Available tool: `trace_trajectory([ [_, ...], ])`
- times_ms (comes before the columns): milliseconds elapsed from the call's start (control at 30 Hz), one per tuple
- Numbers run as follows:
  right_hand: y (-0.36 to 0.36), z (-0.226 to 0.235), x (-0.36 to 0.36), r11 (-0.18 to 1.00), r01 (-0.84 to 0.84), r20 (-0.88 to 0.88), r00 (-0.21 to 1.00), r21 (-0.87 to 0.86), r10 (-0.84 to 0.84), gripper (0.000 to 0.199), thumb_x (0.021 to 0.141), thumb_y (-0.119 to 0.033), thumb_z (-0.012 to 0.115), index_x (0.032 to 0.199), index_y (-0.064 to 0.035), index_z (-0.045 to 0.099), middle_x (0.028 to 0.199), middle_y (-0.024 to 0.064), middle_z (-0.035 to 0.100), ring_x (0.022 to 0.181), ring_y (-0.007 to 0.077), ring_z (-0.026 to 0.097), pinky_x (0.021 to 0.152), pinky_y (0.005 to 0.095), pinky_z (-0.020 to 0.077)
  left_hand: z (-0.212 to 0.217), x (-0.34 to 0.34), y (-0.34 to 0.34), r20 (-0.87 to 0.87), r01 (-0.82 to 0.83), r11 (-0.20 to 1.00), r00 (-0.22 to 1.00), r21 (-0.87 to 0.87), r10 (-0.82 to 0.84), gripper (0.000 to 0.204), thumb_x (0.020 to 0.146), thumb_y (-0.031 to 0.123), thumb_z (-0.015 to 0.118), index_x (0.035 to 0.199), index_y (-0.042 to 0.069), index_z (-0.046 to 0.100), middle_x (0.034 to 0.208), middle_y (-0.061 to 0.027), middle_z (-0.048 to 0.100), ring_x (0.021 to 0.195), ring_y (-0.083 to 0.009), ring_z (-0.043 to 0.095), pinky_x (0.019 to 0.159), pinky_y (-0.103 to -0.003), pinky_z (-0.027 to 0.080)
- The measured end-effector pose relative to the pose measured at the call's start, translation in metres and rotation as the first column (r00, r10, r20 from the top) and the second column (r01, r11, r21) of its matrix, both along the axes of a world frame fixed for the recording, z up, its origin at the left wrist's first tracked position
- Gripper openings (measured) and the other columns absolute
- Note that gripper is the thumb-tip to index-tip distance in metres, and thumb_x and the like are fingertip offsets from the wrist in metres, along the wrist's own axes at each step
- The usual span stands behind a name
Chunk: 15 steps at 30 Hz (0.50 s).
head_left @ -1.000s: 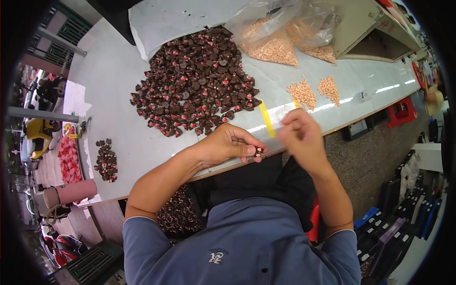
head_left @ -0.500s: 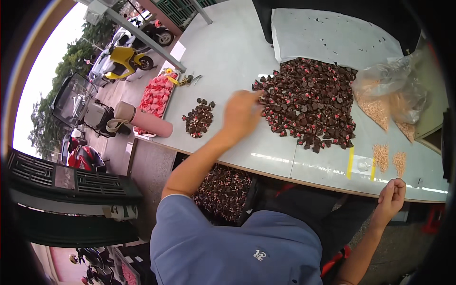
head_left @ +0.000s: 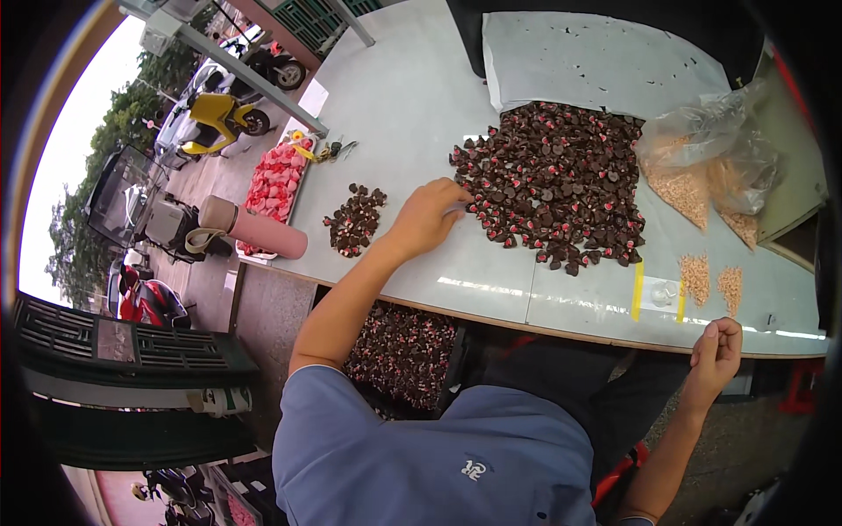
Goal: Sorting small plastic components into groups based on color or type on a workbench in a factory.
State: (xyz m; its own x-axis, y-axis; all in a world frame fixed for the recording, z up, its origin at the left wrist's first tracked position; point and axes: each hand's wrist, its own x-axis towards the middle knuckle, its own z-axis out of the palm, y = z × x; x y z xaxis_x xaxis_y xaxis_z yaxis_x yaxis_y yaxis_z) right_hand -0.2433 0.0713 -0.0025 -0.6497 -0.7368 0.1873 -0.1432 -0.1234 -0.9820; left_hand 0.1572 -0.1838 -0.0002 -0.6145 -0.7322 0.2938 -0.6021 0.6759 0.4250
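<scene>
A large heap of small dark brown pieces with pink-red bits [head_left: 561, 184] is spread over the middle of the table. My left hand [head_left: 428, 215] is at its left edge, fingers bent and fingertips beside the outermost pieces; whatever they pinch is too small to make out. To the left of that hand is a smaller pile of the same dark pieces [head_left: 354, 221]. My right hand [head_left: 717, 352] is at the table's front edge on the right, with its fingers curled together in a pinch. Two small piles of tan bits [head_left: 695, 280] lie just beyond it.
Clear plastic bags of tan bits [head_left: 682, 188] stand at the right. Yellow tape strips [head_left: 638, 289] flank a small clear round item [head_left: 663, 294]. At left are a pink bottle [head_left: 272, 235] and a tray of pink-red pieces [head_left: 274, 186]. A filled dark crate [head_left: 402, 355] sits below the table edge.
My left hand has drawn back slightly toward me and left, its fingers now at the heap's edge. My right hand keeps its pinch near the tan piles. The whole view has shifted a little.
</scene>
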Motion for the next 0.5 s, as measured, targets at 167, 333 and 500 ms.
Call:
trace_trajectory([
  [167,0.006,-0.003,-0.003,1.000,-0.004,0.000,1.000,0.018,0.004,0.012,0.097,-0.013,0.059,0.092,-0.0060,0.051,0.068,-0.0057,0.043,0.055,0.0001,0.034,0.048,0.0176,0.0250,-0.001,0.000,-0.001,0.050,0.015,0.991,0.998,0.130,-0.022,0.019,0.079,0.009,0.072,0.096,0.008,0.064,0.087,-0.0075,0.063,0.086,-0.0266,0.062,0.079,-0.042,0.046],
  [333,0.004,-0.008,-0.004,0.999,-0.023,-0.010,1.000,0.028,0.023,0.012,0.098,-0.015,0.058,0.093,-0.0060,0.052,0.067,-0.0058,0.041,0.054,0.0002,0.033,0.047,0.0173,0.0245,0.012,-0.001,0.014,0.216,0.004,1.000,0.976,-0.025,0.001,0.016,0.079,0.016,0.075,0.089,0.012,0.062,0.087,-0.0048,0.062,0.085,-0.0237,0.061,0.075,-0.037,0.042],
  [500,0.000,-0.009,-0.004,0.999,-0.036,0.007,0.999,0.032,0.036,0.012,0.097,-0.014,0.059,0.093,-0.0054,0.052,0.068,-0.0059,0.043,0.053,0.0000,0.034,0.047,0.0169,0.0249,0.016,0.003,0.021,0.086,0.039,0.995,0.995,0.093,-0.047,0.021,0.080,0.009,0.073,0.097,0.007,0.062,0.097,-0.0079,0.064,0.094,-0.0283,0.061,0.084,-0.040,0.047],
])
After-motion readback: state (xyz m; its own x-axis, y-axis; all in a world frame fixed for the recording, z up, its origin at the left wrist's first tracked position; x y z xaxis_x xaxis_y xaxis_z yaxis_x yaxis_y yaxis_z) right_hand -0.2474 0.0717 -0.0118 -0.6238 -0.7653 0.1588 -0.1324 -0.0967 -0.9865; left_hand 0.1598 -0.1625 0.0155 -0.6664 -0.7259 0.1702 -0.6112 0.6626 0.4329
